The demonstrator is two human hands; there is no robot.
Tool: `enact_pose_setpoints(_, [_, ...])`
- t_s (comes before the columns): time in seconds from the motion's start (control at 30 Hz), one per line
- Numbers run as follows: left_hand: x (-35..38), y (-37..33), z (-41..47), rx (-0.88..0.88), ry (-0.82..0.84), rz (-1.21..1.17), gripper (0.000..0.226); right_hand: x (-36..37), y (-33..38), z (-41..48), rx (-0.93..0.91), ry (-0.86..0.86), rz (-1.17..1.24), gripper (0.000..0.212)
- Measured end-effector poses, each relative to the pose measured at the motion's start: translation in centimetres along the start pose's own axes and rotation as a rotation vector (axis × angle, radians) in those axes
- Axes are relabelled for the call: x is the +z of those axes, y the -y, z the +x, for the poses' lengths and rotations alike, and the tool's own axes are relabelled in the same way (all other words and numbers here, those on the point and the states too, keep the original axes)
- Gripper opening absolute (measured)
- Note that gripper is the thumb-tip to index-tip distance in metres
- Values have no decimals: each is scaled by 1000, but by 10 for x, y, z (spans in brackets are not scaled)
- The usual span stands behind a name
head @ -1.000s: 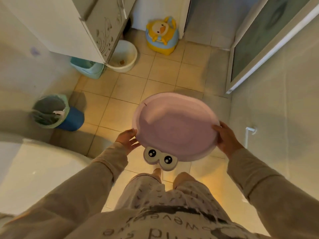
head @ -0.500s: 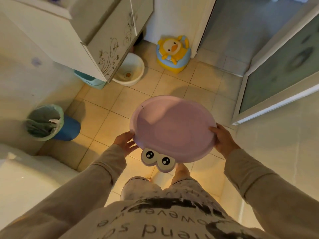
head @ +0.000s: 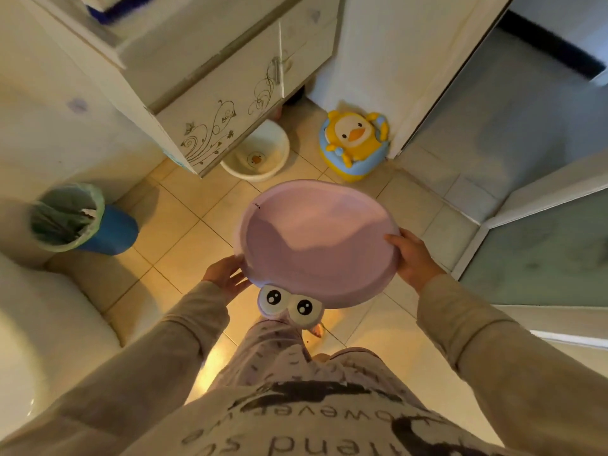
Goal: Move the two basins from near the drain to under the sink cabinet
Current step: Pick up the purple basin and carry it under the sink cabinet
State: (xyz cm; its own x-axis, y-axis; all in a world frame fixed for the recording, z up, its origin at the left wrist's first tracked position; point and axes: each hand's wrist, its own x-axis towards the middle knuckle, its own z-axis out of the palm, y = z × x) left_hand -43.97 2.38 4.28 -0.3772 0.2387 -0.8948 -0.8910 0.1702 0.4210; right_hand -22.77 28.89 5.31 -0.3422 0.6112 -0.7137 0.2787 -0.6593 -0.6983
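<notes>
I hold a pink basin (head: 317,240) level above the tiled floor (head: 184,245), my left hand (head: 227,277) clamped on its rim at eight o'clock and my right hand (head: 411,255) clamped at three o'clock. Its cartoon eyes (head: 289,302) face me at six o'clock. A white duck-print basin (head: 256,156) already sits half under the sink cabinet (head: 227,103) at twelve o'clock. Risk, as I judge it: lowering the wide basin could knock the cabinet edge, the white basin, or the duck potty (head: 353,143) at one o'clock.
</notes>
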Motion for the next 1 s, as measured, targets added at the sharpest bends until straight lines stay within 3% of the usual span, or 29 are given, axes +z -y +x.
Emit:
enact_pose_setpoints(0.1, [26,-13,14,9,-21,-32,7,1,23,27,-1,5,-14,47])
enact_pose_setpoints(0.47, [125,-98,78,-3,-46,-94,21,26,127,138,61,-50,-54,46])
enact_pose_setpoints(0.73, [154,-142,101,14,-141,-219,9,64,197,199,40,82,-196,44])
enact_pose_setpoints(1.0, [178,-143,121,18,-332,-296,15,102,236,270,70,227,-390,47])
